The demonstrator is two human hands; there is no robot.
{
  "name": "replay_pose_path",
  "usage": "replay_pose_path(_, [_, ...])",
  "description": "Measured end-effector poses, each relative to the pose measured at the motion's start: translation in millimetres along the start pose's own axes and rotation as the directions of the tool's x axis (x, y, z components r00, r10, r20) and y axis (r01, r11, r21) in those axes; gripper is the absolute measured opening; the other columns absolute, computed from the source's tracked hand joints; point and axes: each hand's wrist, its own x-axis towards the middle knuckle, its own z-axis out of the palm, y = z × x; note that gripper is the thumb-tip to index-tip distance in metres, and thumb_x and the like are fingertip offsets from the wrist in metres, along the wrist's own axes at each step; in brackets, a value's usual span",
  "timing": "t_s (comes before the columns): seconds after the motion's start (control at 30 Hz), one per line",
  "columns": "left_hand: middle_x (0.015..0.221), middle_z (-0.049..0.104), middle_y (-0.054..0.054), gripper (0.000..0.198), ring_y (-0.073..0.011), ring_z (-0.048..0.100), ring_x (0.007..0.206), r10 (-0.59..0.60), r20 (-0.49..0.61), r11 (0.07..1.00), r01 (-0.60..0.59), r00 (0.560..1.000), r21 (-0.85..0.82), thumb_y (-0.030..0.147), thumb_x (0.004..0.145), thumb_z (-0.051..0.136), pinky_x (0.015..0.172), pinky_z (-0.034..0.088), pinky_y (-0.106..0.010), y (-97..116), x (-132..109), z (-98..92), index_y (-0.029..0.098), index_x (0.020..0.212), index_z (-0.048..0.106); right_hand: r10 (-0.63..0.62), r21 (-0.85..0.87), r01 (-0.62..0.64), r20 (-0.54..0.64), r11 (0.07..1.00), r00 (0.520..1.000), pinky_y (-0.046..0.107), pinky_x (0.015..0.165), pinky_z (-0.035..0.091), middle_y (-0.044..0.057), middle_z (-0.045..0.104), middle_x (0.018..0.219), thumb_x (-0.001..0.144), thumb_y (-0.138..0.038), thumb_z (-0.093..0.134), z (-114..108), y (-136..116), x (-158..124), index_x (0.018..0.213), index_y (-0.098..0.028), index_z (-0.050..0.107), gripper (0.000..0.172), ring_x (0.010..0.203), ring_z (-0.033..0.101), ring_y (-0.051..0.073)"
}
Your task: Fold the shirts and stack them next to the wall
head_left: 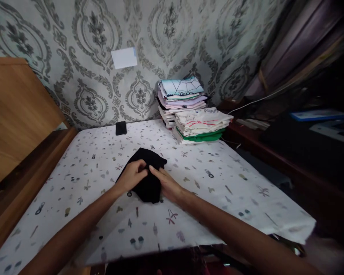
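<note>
A folded piece of black cloth is bunched at the middle of the table, its exact kind not clear. My left hand lies over its left part, fingers curled and pinching the fabric near the centre. On the other side, my right hand grips the cloth's right edge, thumb on top and the other fingers partly hidden behind it. The two thumbs are close together. Beneath the cloth is the white patterned cover of the table.
Two stacks of folded clothes stand at the back right: a taller stack against the wall and a lower stack before it. A small black flat object lies at the back left. Wooden furniture borders the left; a dark surface lies right.
</note>
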Motion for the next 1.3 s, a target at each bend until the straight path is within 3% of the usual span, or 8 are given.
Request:
replay_pose_path(0.13, [0.074,0.061,0.000,0.025,-0.0142,0.058,0.066,-0.252,-0.193,0.790,0.086,0.948,-0.607,0.033,0.062,0.068,0.057,0.049,-0.024,-8.5,-0.9,-58.2,0.018,0.080,0.058,-0.023,-0.046,0.016,-0.151,0.999,0.988,0.038,0.097,0.050,0.004,0.074,0.098,0.072,-0.026,0.076,-12.0,-2.5,2.0,0.105,-0.022,0.066,0.034,0.096,0.068,0.022])
replay_pose_path(0.4, [0.080,0.063,-0.001,0.033,-0.0170,0.062,0.071,-0.568,-0.519,0.817,0.360,0.639,-0.451,0.028,0.054,0.071,0.057,0.052,-0.027,-85.2,-79.1,-159.6,0.019,0.082,0.056,-0.039,-0.238,-0.008,-0.195,0.971,0.980,0.039,0.091,0.053,0.004,0.073,0.094,0.070,-0.017,0.065,-37.6,-16.1,-1.0,0.105,-0.021,0.063,0.036,0.092,0.067,0.023])
replay_pose_path(0.57, [0.097,0.064,-0.006,0.035,-0.0253,0.061,0.094,-0.187,-0.521,0.959,0.269,0.833,0.086,0.049,0.072,0.061,0.073,0.053,-0.036,-97.5,-92.1,-146.8,0.021,0.093,0.060,0.002,-0.323,-0.057,-0.168,0.945,0.986,0.043,0.096,0.052,0.008,0.073,0.107,0.075,-0.026,0.066,-34.2,-22.2,9.1,0.114,-0.022,0.062,0.040,0.104,0.067,0.027])
replay_pose_path(0.73, [0.114,0.061,-0.009,0.036,-0.0289,0.055,0.109,0.134,-0.256,0.764,0.065,0.957,0.642,0.044,0.089,0.045,0.093,0.047,-0.045,-83.4,-61.0,-126.0,0.022,0.112,0.061,-0.311,-0.595,0.259,0.015,0.761,0.950,0.045,0.114,0.037,0.002,0.057,0.142,0.078,-0.027,0.059,-28.9,-43.9,27.9,0.139,-0.030,0.050,0.062,0.137,0.045,0.025])
replay_pose_path(0.83, [0.118,0.060,-0.011,0.038,-0.0298,0.053,0.114,0.104,-0.148,0.703,0.032,0.983,0.710,0.039,0.090,0.045,0.098,0.044,-0.046,-86.5,-43.9,-121.6,0.020,0.120,0.059,-0.510,-0.773,0.403,0.122,0.489,0.851,0.044,0.121,0.022,0.000,0.038,0.158,0.082,-0.026,0.056,-45.6,-56.3,32.8,0.150,-0.030,0.037,0.071,0.149,0.025,0.022])
replay_pose_path(1.03, [0.124,0.060,-0.010,0.042,-0.0297,0.054,0.117,0.014,-0.112,0.686,0.072,0.994,0.724,0.037,0.088,0.046,0.099,0.044,-0.045,-110.8,-29.0,-128.9,0.021,0.125,0.057,-0.424,-0.995,-0.013,-0.056,0.103,0.904,0.046,0.089,0.052,0.013,0.064,0.118,0.086,-0.024,0.053,-80.7,-52.1,18.6,0.147,-0.020,0.039,0.063,0.103,0.064,0.030])
replay_pose_path(1.17, [0.120,0.061,-0.009,0.039,-0.0296,0.056,0.116,0.027,-0.110,0.667,0.064,0.994,0.743,0.038,0.087,0.045,0.098,0.044,-0.044,-110.3,-23.6,-129.1,0.022,0.120,0.060,-0.485,-0.959,0.120,0.236,-0.258,0.842,0.044,0.094,0.048,0.015,0.059,0.118,0.090,-0.031,0.054,-51.7,-42.8,10.7,0.127,-0.019,0.057,0.039,0.111,0.056,0.031])
replay_pose_path(1.3, [0.118,0.063,-0.008,0.037,-0.0303,0.059,0.111,-0.017,-0.142,0.647,0.119,0.990,0.753,0.039,0.088,0.045,0.093,0.046,-0.043,-101.7,-23.0,-126.8,0.025,0.116,0.064,-0.274,-0.913,0.134,0.252,-0.386,0.928,0.040,0.083,0.049,0.015,0.063,0.109,0.087,-0.039,0.063,-20.2,-37.9,21.0,0.109,-0.019,0.064,0.030,0.104,0.058,0.032])
